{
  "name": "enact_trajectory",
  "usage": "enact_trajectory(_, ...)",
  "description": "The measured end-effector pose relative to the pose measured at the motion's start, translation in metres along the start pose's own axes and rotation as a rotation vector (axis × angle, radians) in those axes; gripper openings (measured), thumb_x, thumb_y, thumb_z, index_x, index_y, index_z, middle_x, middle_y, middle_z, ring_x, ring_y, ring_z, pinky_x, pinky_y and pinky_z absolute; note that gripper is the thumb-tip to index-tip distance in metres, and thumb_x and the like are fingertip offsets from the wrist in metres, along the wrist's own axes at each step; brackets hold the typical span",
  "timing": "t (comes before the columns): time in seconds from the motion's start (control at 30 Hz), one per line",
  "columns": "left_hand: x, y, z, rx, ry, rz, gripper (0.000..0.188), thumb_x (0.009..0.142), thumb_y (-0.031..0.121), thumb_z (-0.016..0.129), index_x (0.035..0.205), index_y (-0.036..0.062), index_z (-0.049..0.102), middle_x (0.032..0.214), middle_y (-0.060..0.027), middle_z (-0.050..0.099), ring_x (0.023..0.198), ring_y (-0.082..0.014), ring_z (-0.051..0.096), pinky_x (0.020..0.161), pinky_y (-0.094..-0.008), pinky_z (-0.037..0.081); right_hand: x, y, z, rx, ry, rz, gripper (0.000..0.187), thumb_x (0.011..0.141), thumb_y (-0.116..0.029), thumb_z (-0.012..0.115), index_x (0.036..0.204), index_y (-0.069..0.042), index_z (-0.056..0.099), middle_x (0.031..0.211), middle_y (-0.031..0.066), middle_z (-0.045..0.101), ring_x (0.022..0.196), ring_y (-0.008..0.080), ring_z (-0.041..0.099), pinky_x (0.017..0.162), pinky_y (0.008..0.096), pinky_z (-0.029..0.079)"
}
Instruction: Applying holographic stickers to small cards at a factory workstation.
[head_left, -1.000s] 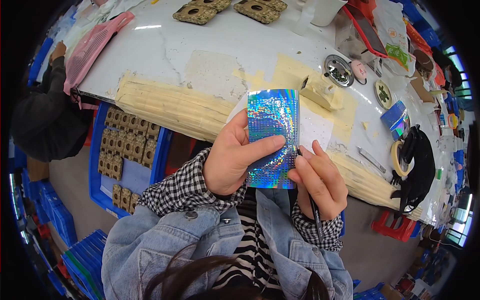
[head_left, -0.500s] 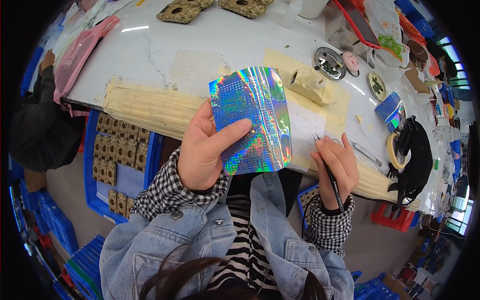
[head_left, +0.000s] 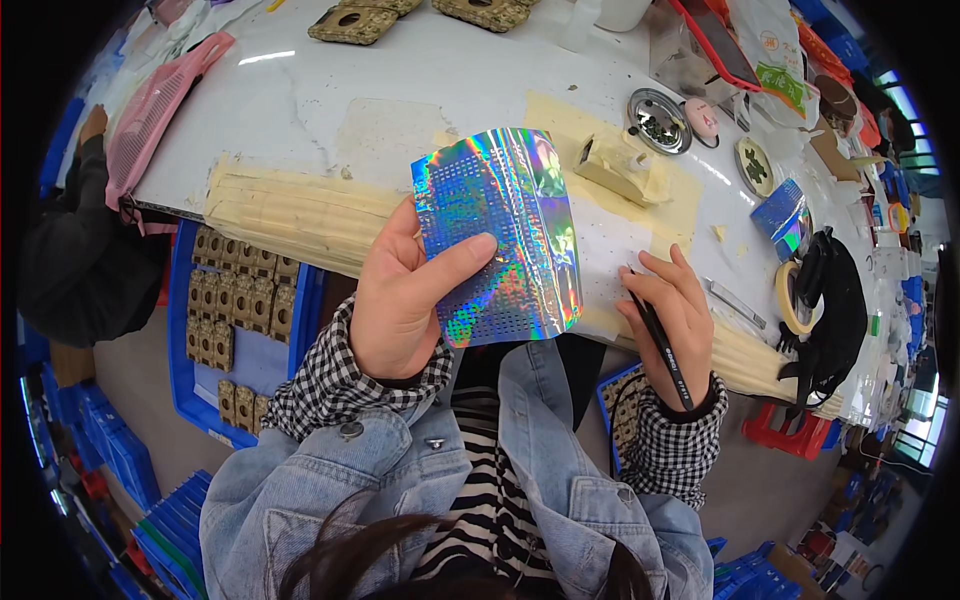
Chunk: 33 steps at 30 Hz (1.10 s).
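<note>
My left hand (head_left: 410, 285) grips a shiny holographic sheet (head_left: 500, 235) by its left side, thumb on top and the other fingers behind. Rows of small marks or cut-outs cover the sheet, which is slightly curved and raised above the table's near edge. In my right hand (head_left: 668, 305) is a pair of black tweezers (head_left: 660, 340), pinched between thumb and forefinger with the other fingers spread. The tweezer tips are at a pale patch of the table, just right of the sheet; whether they hold anything is too small to tell.
A blue tray (head_left: 190, 380) of camouflage cases stands at the lower left. On the table are a round metal dish (head_left: 660, 122) with dark bits, a tape-covered block (head_left: 622, 172), a silver tool (head_left: 737, 303), a tape roll (head_left: 795, 302) and a black bag (head_left: 835, 310). Another person's sleeve (head_left: 90, 210) is far left.
My right hand has turned a little, and the tweezers now slant differently, their tips slightly further left. The sheet has tilted slightly, shifting its reflections, while my left hand keeps its hold.
</note>
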<state>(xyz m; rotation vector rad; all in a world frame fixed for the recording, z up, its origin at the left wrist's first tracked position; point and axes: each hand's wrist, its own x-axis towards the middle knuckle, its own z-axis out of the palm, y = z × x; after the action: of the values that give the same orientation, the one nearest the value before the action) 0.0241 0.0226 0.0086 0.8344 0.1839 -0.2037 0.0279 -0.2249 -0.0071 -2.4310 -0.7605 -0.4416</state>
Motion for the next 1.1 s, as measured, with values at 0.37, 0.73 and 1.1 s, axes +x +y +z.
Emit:
enact_trajectory(0.37,-0.003,-0.002,0.003,0.062,-0.037,-0.021,0.042,0.086,-0.003,0.061,0.124,-0.001,0.045,0.112,-0.0113,0.063,0.099,-0.0174,0.063,0.087,-0.0317,0.052,-0.004,-0.014,-0.004,0.242,0.24,0.076,0.024,0.077,-0.014,0.073,0.097,-0.002,0.064,0.092,0.0108,0.069,0.095,0.0288,0.064,0.096,0.0495,0.044)
enact_trajectory(0.73,-0.009,-0.01,0.007,0.056,-0.1,-0.043,0.032,0.088,-0.001,0.061,0.118,-0.0011,0.053,0.108,-0.0094,0.065,0.097,-0.0143,0.063,0.086,-0.029,0.051,0.014,-0.048,0.005,0.343,0.142,-0.192,0.037,0.073,-0.01,0.077,0.106,-0.003,0.062,0.096,0.0122,0.068,0.096,0.0271,0.066,0.088,0.0448,0.051)
enact_trajectory(1.1,-0.009,-0.013,0.008,0.069,-0.107,-0.065,0.031,0.088,0.0,0.061,0.117,-0.0017,0.053,0.105,-0.0085,0.066,0.093,-0.0125,0.064,0.082,-0.0264,0.053,0.012,-0.051,0.015,0.367,0.187,-0.163,0.035,0.074,-0.003,0.075,0.107,0.0,0.062,0.095,0.0163,0.067,0.092,0.0294,0.066,0.086,0.0434,0.054)
